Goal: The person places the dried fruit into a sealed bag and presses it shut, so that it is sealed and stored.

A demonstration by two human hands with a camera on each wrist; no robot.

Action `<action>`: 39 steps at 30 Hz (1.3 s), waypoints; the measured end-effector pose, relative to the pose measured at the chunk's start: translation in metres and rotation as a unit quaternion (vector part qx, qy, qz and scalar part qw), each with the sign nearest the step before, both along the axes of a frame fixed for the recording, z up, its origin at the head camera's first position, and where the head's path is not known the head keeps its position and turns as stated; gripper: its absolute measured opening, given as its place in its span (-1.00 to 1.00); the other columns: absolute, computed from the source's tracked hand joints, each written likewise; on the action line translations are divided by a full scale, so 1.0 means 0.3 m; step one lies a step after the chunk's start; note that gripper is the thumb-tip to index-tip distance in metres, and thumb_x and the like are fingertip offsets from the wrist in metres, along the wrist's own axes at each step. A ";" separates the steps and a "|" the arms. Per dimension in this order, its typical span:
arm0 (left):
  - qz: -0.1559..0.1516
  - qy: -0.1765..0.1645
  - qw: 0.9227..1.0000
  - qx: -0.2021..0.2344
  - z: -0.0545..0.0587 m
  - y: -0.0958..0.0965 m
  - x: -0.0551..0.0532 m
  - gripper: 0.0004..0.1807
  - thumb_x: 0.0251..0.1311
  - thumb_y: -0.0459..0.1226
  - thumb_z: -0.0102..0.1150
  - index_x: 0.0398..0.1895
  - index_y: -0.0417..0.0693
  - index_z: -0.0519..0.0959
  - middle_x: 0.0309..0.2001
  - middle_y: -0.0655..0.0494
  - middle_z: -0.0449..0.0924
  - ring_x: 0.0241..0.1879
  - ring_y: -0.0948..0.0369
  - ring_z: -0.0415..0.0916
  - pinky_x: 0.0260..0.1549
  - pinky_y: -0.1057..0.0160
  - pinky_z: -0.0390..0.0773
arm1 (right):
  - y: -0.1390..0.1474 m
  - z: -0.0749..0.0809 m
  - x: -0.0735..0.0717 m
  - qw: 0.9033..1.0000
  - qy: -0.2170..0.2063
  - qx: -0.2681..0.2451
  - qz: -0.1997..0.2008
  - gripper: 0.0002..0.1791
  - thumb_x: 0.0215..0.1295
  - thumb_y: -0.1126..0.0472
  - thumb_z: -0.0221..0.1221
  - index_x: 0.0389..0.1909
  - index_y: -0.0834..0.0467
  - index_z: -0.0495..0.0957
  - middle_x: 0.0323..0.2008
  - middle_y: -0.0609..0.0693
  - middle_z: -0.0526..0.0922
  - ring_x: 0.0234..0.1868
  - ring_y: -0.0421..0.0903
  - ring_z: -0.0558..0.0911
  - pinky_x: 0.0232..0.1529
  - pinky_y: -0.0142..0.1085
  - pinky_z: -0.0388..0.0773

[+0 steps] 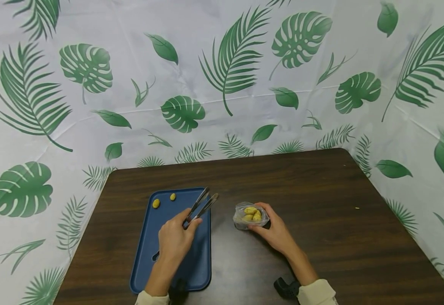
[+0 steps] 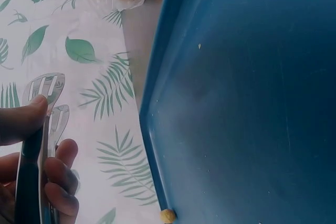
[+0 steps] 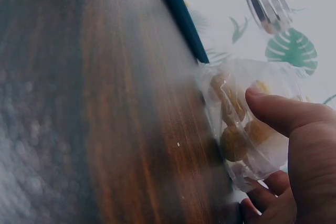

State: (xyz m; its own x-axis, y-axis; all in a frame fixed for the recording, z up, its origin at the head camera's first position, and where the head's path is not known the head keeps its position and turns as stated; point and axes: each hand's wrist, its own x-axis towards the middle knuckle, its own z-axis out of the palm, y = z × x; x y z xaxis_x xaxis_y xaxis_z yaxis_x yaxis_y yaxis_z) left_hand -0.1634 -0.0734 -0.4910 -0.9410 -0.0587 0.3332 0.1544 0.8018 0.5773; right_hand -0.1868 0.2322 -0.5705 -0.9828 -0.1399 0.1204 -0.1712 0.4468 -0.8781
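Observation:
My left hand [image 1: 176, 237] grips metal tongs [image 1: 203, 205] over the right side of a blue tray [image 1: 149, 237]; the slotted tips stand apart with nothing between them. In the left wrist view, the thumb and curled fingers hold the tongs [image 2: 48, 90]. A clear plastic bag [image 3: 247, 169] holds several yellow-brown rounded pieces [image 1: 253, 214]. Thumb and fingers of my right hand [image 1: 277, 233] hold this bag from its right side, its mouth open upward. Two small yellow pieces, one at the left [image 1: 155, 203] and one further right [image 1: 173, 197], lie near the tray's far edge.
The dark wooden table [image 1: 321, 203] stretches away to the right of the bag. A leaf-patterned cloth [image 1: 222, 84] hangs behind and beside it. Small crumbs are scattered over the tray, and a yellow fleck [image 1: 357, 208] lies on the table's right side.

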 end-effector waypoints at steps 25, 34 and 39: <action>0.068 -0.042 0.997 -0.012 -0.013 -0.102 0.022 -0.64 0.20 -0.06 0.47 -0.08 -0.10 0.73 -0.51 0.06 0.65 -0.68 0.24 0.23 -0.59 0.24 0.20 | -0.037 -0.022 -0.001 1.000 -0.014 0.001 0.005 -0.24 0.17 -0.09 0.49 0.36 -0.19 0.38 0.29 -0.02 0.58 0.28 0.05 0.56 0.30 0.26 0.37; 0.076 -0.033 0.996 -0.023 -0.008 -0.142 -0.009 -0.73 0.19 -0.07 0.48 -0.21 -0.05 0.72 -0.61 0.07 0.54 -0.68 0.18 0.25 -0.59 0.20 0.22 | -0.036 -0.020 0.006 1.000 -0.015 -0.009 0.003 -0.24 0.20 -0.12 0.46 0.39 -0.22 0.37 0.29 -0.01 0.58 0.27 0.06 0.56 0.28 0.25 0.39; 0.083 -0.037 0.995 -0.026 -0.009 -0.138 -0.030 -0.69 0.19 -0.04 0.47 -0.17 -0.04 0.73 -0.55 0.02 0.63 -0.64 0.13 0.32 -0.56 0.15 0.30 | -0.006 -0.010 0.010 1.000 -0.014 -0.002 -0.010 -0.25 0.22 -0.14 0.44 0.40 -0.23 0.35 0.34 0.00 0.54 0.33 0.11 0.53 0.28 0.30 0.38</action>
State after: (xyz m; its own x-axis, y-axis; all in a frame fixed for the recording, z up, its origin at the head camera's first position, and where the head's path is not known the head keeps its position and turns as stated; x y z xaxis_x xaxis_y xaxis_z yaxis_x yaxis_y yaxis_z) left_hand -0.1723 -0.1147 -0.4936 -0.9420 -0.2002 0.2694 -0.0250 0.8423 0.5385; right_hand -0.1837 0.2302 -0.5736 -0.9882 -0.1207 0.0943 -0.1389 0.4465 -0.8839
